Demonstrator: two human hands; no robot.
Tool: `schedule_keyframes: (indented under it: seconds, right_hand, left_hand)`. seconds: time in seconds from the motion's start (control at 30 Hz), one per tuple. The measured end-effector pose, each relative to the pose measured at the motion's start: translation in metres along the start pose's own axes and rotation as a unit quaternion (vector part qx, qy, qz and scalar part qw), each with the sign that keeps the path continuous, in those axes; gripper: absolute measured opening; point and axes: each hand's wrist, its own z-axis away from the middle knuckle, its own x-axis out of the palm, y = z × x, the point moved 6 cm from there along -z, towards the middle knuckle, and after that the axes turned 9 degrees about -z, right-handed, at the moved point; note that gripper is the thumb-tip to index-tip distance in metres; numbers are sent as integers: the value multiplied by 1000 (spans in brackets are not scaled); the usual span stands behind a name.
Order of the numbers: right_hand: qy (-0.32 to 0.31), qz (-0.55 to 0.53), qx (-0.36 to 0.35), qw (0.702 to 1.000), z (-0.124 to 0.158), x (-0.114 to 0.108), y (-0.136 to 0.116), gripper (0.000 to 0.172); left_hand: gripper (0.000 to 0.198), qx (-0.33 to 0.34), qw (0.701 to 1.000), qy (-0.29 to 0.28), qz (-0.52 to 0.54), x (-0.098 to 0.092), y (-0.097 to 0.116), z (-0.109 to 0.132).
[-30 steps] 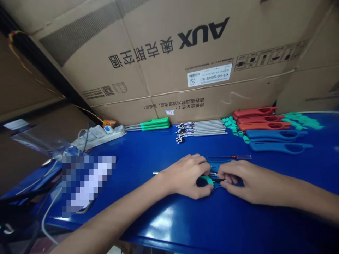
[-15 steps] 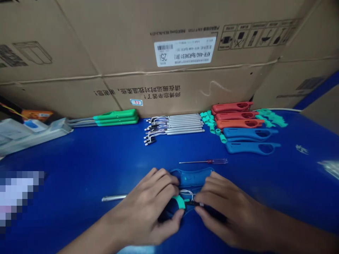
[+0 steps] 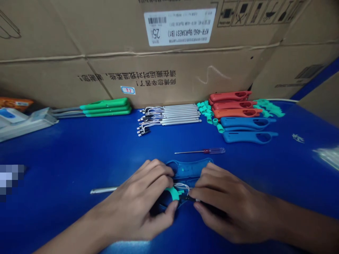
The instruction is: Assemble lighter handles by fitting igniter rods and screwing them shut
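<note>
A blue half shell (image 3: pixel 189 168) lies open side up behind a second blue shell that my hands partly cover. My left hand (image 3: pixel 149 197) pinches a curved teal piece (image 3: pixel 173 193) over that nearer shell. Closed around a black part with white wires (image 3: pixel 182 186), my right hand (image 3: pixel 225 201) is at the shell's right end; its fingertips partly hide the part. A silver metal tube (image 3: pixel 103 190) sticks out to the left from under my left hand.
A screwdriver (image 3: pixel 212 151) lies behind the shells. Farther back are green handles (image 3: pixel 106 107), silver tubes with wires (image 3: pixel 180 114), small teal rings (image 3: pixel 209 114), red shells (image 3: pixel 230 106) and blue shells (image 3: pixel 246 137). A cardboard box (image 3: pixel 148 67) stands behind them.
The view has tilted down and shifted slightly, so the background sits higher. My right fingers have moved a little over the black part and wires; the left hand keeps its grip on the teal piece.
</note>
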Motion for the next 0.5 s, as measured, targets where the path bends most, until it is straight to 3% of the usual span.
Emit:
schedule_keyframes:
  seconds: [0.5]
  right_hand:
    - [-12,-6,29,999,-2,3,6,13]
  left_hand:
    - [8,19,999,12,-47,-5,2,0]
